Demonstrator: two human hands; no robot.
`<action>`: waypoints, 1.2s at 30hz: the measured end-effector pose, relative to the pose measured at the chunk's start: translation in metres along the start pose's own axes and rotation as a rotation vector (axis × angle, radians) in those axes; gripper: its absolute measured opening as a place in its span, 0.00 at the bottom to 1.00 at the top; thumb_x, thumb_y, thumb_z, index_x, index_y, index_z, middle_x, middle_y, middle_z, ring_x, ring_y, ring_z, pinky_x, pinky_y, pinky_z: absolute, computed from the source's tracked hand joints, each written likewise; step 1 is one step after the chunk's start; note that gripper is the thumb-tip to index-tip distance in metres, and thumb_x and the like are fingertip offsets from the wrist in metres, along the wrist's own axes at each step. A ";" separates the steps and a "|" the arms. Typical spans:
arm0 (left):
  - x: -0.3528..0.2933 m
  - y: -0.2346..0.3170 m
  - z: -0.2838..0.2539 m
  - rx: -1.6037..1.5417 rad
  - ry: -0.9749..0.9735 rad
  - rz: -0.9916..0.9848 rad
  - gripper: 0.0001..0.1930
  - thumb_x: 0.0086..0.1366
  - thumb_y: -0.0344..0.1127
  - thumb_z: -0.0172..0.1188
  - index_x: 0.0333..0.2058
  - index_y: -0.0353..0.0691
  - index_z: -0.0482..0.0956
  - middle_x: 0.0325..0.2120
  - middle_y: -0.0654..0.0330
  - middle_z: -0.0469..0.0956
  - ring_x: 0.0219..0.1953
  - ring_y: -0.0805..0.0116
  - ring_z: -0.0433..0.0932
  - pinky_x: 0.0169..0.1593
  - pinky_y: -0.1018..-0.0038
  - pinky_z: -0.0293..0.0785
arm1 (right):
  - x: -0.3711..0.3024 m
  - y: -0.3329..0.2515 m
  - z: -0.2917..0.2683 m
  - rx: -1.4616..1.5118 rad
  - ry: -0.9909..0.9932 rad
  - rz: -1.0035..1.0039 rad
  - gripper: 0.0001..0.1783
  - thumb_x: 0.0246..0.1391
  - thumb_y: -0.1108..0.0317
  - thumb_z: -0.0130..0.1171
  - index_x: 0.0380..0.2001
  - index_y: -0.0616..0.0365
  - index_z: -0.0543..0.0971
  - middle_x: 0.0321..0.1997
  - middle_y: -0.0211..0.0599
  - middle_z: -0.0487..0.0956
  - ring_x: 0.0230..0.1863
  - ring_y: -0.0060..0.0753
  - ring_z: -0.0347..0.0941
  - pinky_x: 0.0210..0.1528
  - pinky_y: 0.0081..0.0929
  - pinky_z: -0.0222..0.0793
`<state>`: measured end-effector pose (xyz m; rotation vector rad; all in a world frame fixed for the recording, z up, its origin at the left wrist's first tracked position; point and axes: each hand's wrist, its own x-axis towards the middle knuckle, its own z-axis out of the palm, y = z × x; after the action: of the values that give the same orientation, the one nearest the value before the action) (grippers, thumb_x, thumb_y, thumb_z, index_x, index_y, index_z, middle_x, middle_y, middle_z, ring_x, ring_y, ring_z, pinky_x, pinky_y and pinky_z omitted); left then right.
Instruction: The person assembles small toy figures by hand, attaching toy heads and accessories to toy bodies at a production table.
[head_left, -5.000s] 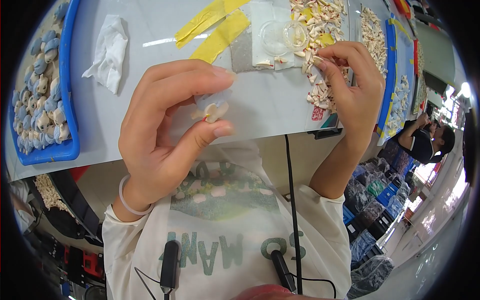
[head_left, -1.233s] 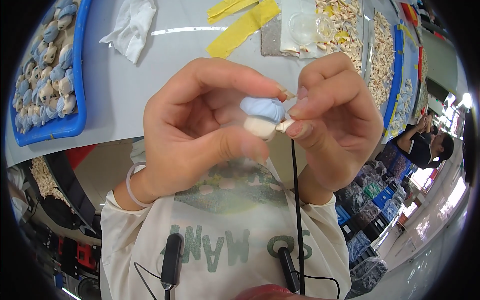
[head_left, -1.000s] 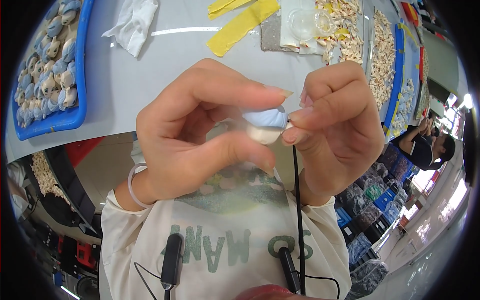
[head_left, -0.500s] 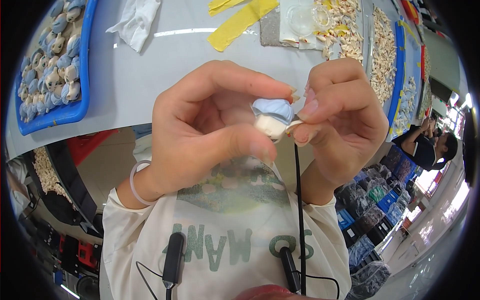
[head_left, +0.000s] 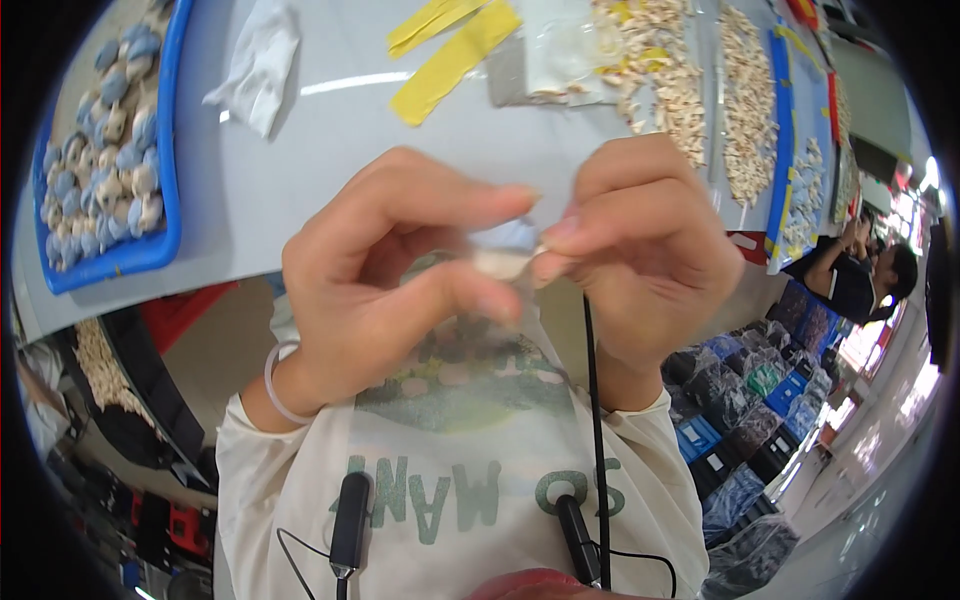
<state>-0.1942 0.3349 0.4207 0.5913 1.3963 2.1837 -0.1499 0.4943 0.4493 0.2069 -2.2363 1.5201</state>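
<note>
Between my two hands, in front of my chest, is a small cream doll head with pale blue hair (head_left: 503,262), smeared by motion. My left hand (head_left: 375,250) grips it from the left, thumb below and forefinger above. From the right, my right hand (head_left: 655,235) pinches a small pale piece (head_left: 540,252) at the side of the head. Fingertips cover most of this piece, and I cannot make out its exact shape or whether it is fixed to the head.
A blue tray (head_left: 172,150) of similar doll heads stands at the left. Yellow tape strips (head_left: 455,62) and a white cloth (head_left: 262,70) lie on the table (head_left: 350,115). Small cream pieces (head_left: 748,110) are heaped at the right. A black cable (head_left: 590,370) hangs below my hands. Another person (head_left: 865,275) is far right.
Both hands have shifted left and slightly down in the picture with the doll head, which is now blurred and slightly tilted. The table's things have shifted in the picture too. Both grips stay.
</note>
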 end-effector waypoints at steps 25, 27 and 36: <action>-0.005 0.063 -0.081 1.171 0.444 0.531 0.09 0.58 0.23 0.52 0.39 0.30 0.71 0.42 0.48 0.69 0.42 0.62 0.71 0.44 0.75 0.70 | -0.048 0.058 -0.282 -1.084 0.204 0.635 0.14 0.40 0.74 0.51 0.35 0.59 0.74 0.36 0.39 0.73 0.38 0.35 0.69 0.41 0.27 0.63; -0.004 0.073 -0.100 1.272 0.433 0.547 0.10 0.59 0.25 0.51 0.40 0.31 0.71 0.43 0.49 0.69 0.43 0.63 0.71 0.45 0.75 0.69 | -0.050 0.062 -0.287 -1.175 0.111 0.630 0.14 0.39 0.74 0.51 0.35 0.58 0.74 0.37 0.41 0.73 0.39 0.39 0.69 0.43 0.28 0.63; -0.028 0.112 -0.160 1.678 0.339 -0.251 0.22 0.62 0.39 0.50 0.54 0.43 0.62 0.51 0.57 0.63 0.49 0.66 0.64 0.48 0.73 0.62 | -0.014 0.035 -0.226 -0.958 0.292 0.406 0.13 0.43 0.73 0.53 0.37 0.56 0.74 0.39 0.39 0.73 0.40 0.38 0.70 0.42 0.29 0.65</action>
<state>-0.2848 0.1636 0.4587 0.4418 3.0609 0.4588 -0.0907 0.7131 0.4837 -0.7325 -2.5559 0.4242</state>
